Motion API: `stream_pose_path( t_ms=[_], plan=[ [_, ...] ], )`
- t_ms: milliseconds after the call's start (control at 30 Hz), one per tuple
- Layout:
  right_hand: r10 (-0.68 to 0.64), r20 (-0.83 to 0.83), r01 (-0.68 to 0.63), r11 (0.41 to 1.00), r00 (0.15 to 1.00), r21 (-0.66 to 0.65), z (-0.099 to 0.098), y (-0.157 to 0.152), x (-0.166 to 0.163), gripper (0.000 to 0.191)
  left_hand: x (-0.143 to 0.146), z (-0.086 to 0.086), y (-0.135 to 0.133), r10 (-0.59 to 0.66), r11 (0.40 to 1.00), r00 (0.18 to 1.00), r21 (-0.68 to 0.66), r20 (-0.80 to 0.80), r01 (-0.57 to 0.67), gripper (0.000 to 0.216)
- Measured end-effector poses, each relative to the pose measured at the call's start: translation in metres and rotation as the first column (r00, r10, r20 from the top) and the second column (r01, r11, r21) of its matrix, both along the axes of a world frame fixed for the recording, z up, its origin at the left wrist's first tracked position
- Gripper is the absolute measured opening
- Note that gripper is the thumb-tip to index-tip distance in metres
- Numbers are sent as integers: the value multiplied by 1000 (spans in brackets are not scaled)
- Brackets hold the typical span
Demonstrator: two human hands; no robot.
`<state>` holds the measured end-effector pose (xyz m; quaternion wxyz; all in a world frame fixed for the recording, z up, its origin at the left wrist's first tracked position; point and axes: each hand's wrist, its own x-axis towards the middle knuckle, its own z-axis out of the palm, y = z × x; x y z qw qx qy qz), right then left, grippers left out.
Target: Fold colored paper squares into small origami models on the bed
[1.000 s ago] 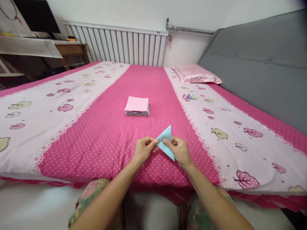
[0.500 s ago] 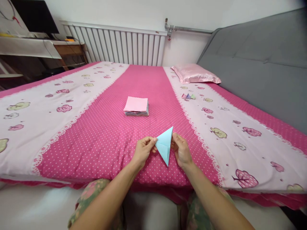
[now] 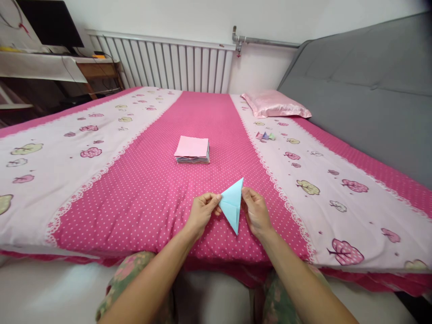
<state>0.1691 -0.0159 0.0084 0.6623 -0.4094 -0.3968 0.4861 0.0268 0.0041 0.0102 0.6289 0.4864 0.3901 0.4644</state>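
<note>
A light blue sheet of paper (image 3: 232,203), folded into a triangle with creases across it, is held up over the near part of the bed. My left hand (image 3: 204,210) pinches its left corner between thumb and fingers. At the long right edge, my right hand (image 3: 255,209) grips the paper with thumb in front and fingertips partly hidden behind. Beyond my hands lies a stack of square paper (image 3: 191,147), pink on top with other colours beneath.
Several small folded paper pieces (image 3: 265,136) in pink, purple and green lie right of the stack. A pink pillow (image 3: 275,104) rests by the grey headboard (image 3: 364,76). A radiator (image 3: 162,63) runs along the wall, and a desk with a monitor (image 3: 49,22) stands far left.
Almost nothing differs. Both hands keep their hold on the folded blue paper in the same place, and the whole view has shifted very slightly.
</note>
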Motion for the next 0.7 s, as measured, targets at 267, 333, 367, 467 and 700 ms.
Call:
stream_pose_path(
  t_ms=[267,333,367,467,700],
  plan=[
    [-40,49,40,999,998,1,4,-1,2,17,0,3,0,17,1000,1000,0,-9,-17,29],
    [1,40,0,1000,999,-8,7,-2,2,20,0,4,-1,27,1000,1000,-1,-15,-27,30],
    [38,41,-37,999,998,-15,8,-2,1,22,0,4,0,31,999,999,-4,-14,-32,30],
    [164,77,-162,986,983,-32,8,-3,-1,28,0,4,0,38,999,999,-9,-2,-38,31],
    [85,253,-84,996,964,-14,-6,-4,-7,32,4,1,-4,-4,1000,999,1,-51,4,35]
  ],
)
